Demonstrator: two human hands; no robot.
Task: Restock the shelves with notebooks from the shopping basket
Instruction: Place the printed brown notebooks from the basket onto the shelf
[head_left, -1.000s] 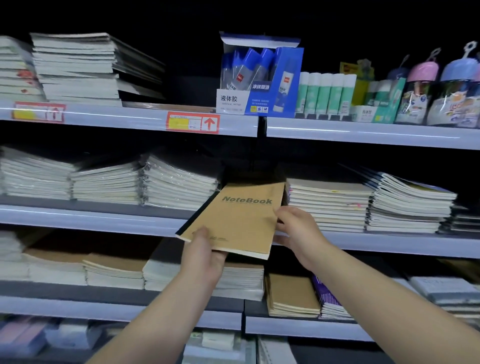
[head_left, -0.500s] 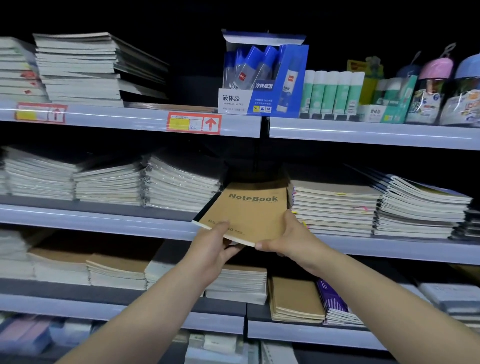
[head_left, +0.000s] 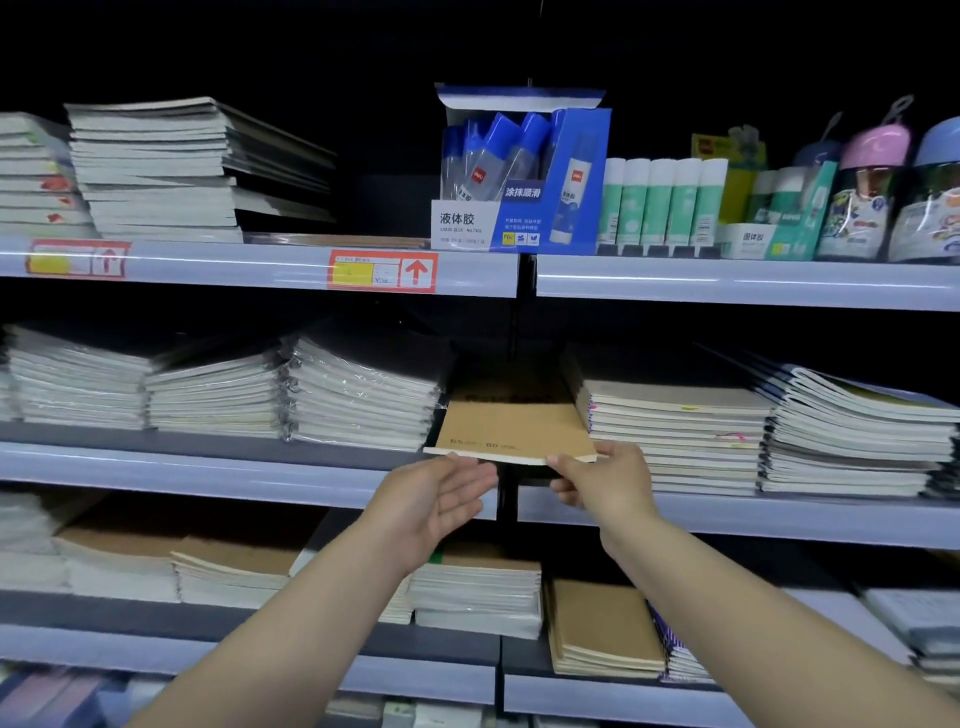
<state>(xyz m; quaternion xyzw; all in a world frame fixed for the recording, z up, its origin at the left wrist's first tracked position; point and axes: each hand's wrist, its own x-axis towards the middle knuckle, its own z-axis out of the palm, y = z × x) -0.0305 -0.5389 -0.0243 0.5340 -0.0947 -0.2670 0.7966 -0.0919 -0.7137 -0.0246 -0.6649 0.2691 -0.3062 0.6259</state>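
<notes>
Nearest: L hand (head_left: 436, 499), spread wide, fingers straight, palm turned in. Tips right at the near L corner of the notebook (head_left: 511, 428); can't tell if touching. Just beside it, R hand (head_left: 608, 483), pinching the notebook's near R corner, thumb on top, fingers under.

Below the hands, a lower shelf w/ a brown pile (head_left: 602, 629) of the same kind of book.

A bit further: the notebook itself, brown cover, about flat, mostly in on the middle shelf (head_left: 208, 473). Sitting in the gap btw the wrapped stack (head_left: 358, 400) on the L and the pale stack (head_left: 675, 436) on the R. Near edge poking out past the shelf lip. Far end in the dark, hard to see. Can't tell what is under it.

Step in hand, prob.: sliding it the rest of the way in. To do it well:
- Push straight back, slow, w/ the flat L hand on the near edge.
- Keep it level, to avoid bumping the stacks on each side.
- Mind the shiny wrap on the L stack; might snag a corner.
- Let go w/ the R hand only once fully resting.
- Line up the near edge w/ the edges next door.

Far back & up: top shelf w/ the blue glue box (head_left: 519, 176) and glue sticks (head_left: 660, 200). Not part of the job, so leave alone. No basket in view.
</notes>
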